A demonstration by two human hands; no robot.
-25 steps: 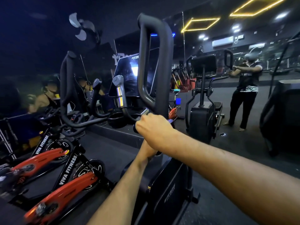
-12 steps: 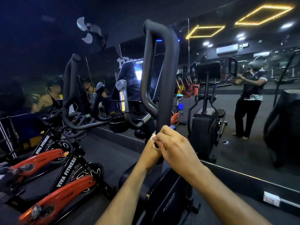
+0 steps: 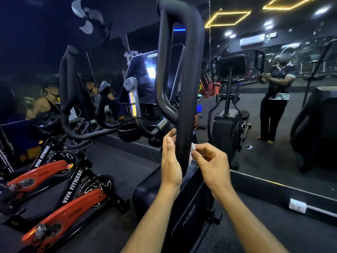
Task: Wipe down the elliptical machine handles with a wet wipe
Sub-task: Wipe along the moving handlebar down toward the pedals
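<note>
The elliptical's black looped right handle [image 3: 189,84] rises straight in front of me. My left hand [image 3: 170,161] lies along the left side of its lower stem, fingers straight and pointing up. My right hand [image 3: 211,165] is just right of the stem and pinches a small white wet wipe [image 3: 192,152] against it. The left handle [image 3: 66,88] stands further left, untouched. Between them sit the console screen [image 3: 145,77] and two short inner grips [image 3: 132,95].
Two red and black spin bikes [image 3: 60,181] stand close on the left. A mirror wall [image 3: 273,106] ahead and to the right reflects the machine and a standing person. A low ledge [image 3: 273,187] runs along the mirror's base.
My hands came apart: the right one moved from over the stem to its right side, the wipe now showing. The left hand's fingers have straightened. The view has moved closer to the handle.
</note>
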